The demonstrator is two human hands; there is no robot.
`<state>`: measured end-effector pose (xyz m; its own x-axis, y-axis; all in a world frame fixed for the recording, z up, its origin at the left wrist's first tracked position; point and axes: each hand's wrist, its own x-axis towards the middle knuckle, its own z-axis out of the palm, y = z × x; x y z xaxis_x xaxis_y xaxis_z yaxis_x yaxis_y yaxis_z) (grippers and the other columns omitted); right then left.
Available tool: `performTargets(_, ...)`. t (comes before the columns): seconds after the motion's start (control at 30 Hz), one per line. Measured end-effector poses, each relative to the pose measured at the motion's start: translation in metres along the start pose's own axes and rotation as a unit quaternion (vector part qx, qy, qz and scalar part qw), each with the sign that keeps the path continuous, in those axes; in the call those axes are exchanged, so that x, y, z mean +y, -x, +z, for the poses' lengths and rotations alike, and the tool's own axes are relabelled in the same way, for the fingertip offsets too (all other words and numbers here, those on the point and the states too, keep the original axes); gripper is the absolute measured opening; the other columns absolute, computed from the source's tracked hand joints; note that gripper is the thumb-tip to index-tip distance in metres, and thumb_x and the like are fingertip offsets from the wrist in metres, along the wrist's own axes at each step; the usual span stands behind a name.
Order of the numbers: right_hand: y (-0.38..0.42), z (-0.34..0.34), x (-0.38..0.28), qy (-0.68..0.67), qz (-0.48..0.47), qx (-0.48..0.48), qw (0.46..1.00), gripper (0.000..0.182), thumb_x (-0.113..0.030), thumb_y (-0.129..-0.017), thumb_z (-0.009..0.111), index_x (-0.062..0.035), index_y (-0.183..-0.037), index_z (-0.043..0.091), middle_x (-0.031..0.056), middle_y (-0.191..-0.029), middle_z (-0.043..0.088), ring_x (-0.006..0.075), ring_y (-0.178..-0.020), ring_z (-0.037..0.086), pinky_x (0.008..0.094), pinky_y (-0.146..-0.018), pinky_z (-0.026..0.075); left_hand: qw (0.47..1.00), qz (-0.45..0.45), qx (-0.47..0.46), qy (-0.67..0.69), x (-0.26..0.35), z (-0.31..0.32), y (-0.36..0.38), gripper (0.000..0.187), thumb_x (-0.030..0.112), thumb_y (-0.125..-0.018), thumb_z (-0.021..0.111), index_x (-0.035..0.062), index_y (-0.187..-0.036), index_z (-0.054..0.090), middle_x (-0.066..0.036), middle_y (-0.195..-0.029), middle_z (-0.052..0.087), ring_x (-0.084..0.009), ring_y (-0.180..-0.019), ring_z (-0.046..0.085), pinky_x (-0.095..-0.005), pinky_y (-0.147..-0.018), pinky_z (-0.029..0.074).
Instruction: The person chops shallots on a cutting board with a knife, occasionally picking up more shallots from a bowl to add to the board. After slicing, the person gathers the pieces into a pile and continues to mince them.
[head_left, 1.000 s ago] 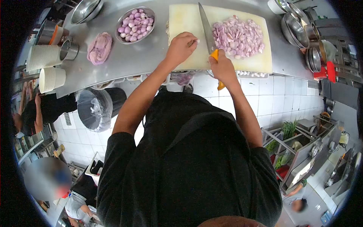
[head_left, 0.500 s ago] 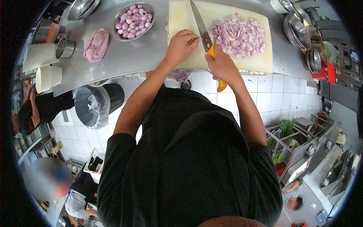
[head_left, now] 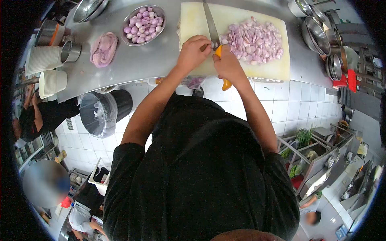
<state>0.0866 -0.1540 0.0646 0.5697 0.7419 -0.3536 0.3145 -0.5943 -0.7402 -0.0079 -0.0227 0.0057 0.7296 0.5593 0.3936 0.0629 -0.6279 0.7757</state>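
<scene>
So my right fingers (head_left: 220,58) are wrapped round the yellow-handled knife (head_left: 210,20), butt of the handle poking out around 6 o'clock, blade aimed just shy of 12. My left fingers (head_left: 202,41) are curled in a pinch on a small pale piece (head_left: 212,45), right by the heel of the blade; it's mostly hidden, so I can't tell exactly what it is. That puts the blade at about 1 o'clock from my left fingertips.

The sliced shallots (head_left: 257,42) sit in a loose heap, 2 o'clock from my right fingers, just past the blade and clear of my grip. All of that's on the pale cutting board (head_left: 194,18).

Further out on the steel bench (head_left: 161,60), the metal bowl (head_left: 162,18) of whole shallots (head_left: 143,26) is at 10 o'clock from my left fingers, and a crumpled pinkish bag (head_left: 104,49) is at 9. Nested steel bowls (head_left: 315,35) are way off towards 3 o'clock.
</scene>
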Motion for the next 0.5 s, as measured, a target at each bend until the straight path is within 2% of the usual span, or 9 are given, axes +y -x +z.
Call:
performTargets(0.13, 0.020, -0.033, -0.025, 0.010, 0.027, -0.049, 0.998, 0.029, -0.017, -0.096, 0.053, 0.0056, -0.112, 0.042, 0.0258, -0.079, 0.063, 0.0327, -0.049, 0.064, 0.0413, -0.045, 0.052, 1.000, -0.026, -0.014, 0.008, 0.003, -0.001, -0.001, 0.013, 0.011, -0.081, 0.071, 0.0026, -0.091, 0.073, -0.010, -0.096, 0.070, -0.0297, -0.087, 0.067, -0.0364, -0.080, 0.055)
performTargets(0.23, 0.021, -0.016, -0.024, -0.008, 0.027, -0.042, 0.999, 0.029, -0.017, -0.097, 0.053, 0.0054, -0.111, 0.041, 0.0260, -0.079, 0.063, 0.0329, -0.050, 0.065, 0.0422, -0.044, 0.052, 1.000, -0.012, -0.011, 0.002, 0.003, -0.003, 0.000, 0.014, 0.010, -0.083, 0.071, 0.0025, -0.094, 0.073, -0.010, -0.098, 0.070, -0.0277, -0.085, 0.068, -0.0349, -0.077, 0.055)
performTargets(0.27, 0.000, 0.011, 0.012, 0.052, -0.041, 0.022, 0.998, 0.028, -0.017, -0.097, 0.053, 0.0052, -0.111, 0.041, 0.0258, -0.077, 0.063, 0.0326, -0.050, 0.065, 0.0426, -0.044, 0.052, 1.000, -0.012, -0.014, -0.005, 0.001, -0.001, 0.000, 0.015, 0.011, -0.084, 0.071, 0.0025, -0.097, 0.074, -0.010, -0.100, 0.071, -0.0262, -0.083, 0.069, -0.0334, -0.075, 0.056)
performTargets(0.3, 0.001, 0.007, 0.009, 0.041, -0.034, 0.014, 0.998, 0.028, -0.015, -0.095, 0.052, 0.0064, -0.109, 0.042, 0.0275, -0.076, 0.063, 0.0350, -0.052, 0.066, 0.0448, -0.048, 0.053, 1.000, -0.013, -0.017, -0.013, 0.000, -0.001, 0.001, 0.017, 0.011, -0.085, 0.071, 0.0025, -0.100, 0.074, -0.010, -0.102, 0.071, -0.0246, -0.081, 0.070, -0.0318, -0.073, 0.057)
performTargets(0.37, 0.008, -0.009, -0.013, 0.017, -0.024, -0.003, 1.000, 0.027, -0.013, -0.092, 0.050, 0.0088, -0.106, 0.043, 0.0309, -0.074, 0.064, 0.0397, -0.056, 0.067, 0.0492, -0.056, 0.055, 0.999, -0.028, -0.011, 0.012, 0.007, -0.005, -0.003, 0.013, 0.008, -0.083, 0.070, 0.0020, -0.094, 0.073, -0.011, -0.098, 0.070, -0.0282, -0.084, 0.068, -0.0351, -0.076, 0.055)
performTargets(0.4, 0.019, -0.024, -0.032, 0.008, 0.018, -0.039, 0.999, 0.027, -0.012, -0.092, 0.050, 0.0092, -0.106, 0.043, 0.0316, -0.075, 0.064, 0.0408, -0.057, 0.067, 0.0494, -0.059, 0.055, 0.999, -0.039, -0.013, 0.027, 0.010, -0.006, 0.000, 0.011, 0.007, -0.082, 0.069, 0.0018, -0.091, 0.073, -0.011, -0.095, 0.070, -0.0301, -0.086, 0.067, -0.0367, -0.078, 0.054)
performTargets(0.5, 0.022, -0.027, -0.034, 0.024, 0.043, -0.044, 0.998, 0.029, -0.017, -0.097, 0.053, 0.0053, -0.110, 0.041, 0.0237, -0.074, 0.064, 0.0323, -0.049, 0.065, 0.0414, -0.046, 0.053, 1.000, -0.024, -0.010, 0.017, 0.006, -0.004, 0.001, 0.012, 0.007, -0.082, 0.069, 0.0015, -0.092, 0.073, -0.011, -0.096, 0.070, -0.0306, -0.087, 0.067, -0.0368, -0.078, 0.054)
